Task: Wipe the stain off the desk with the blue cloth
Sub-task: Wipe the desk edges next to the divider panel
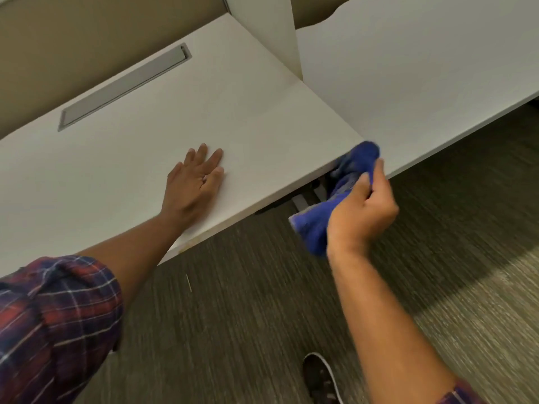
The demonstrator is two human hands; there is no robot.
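The white desk (131,158) fills the upper left. My left hand (194,182) lies flat on it near the front edge, fingers spread, holding nothing. A faint yellowish stain (191,243) shows at the desk's front edge, beside my left forearm. My right hand (361,211) is in the air just off the desk's front edge, closed around the crumpled blue cloth (347,176). The top of the cloth reaches up to the gap between this desk and the neighbouring one, and its lower end hangs below my wrist. The cloth is blurred.
A grey cable-tray lid (125,86) is set into the desk's far side. A second white desk (423,71) adjoins on the right, with a white divider panel (265,30) between them. Grey carpet (262,316) lies below, with my shoe (318,377) at the bottom.
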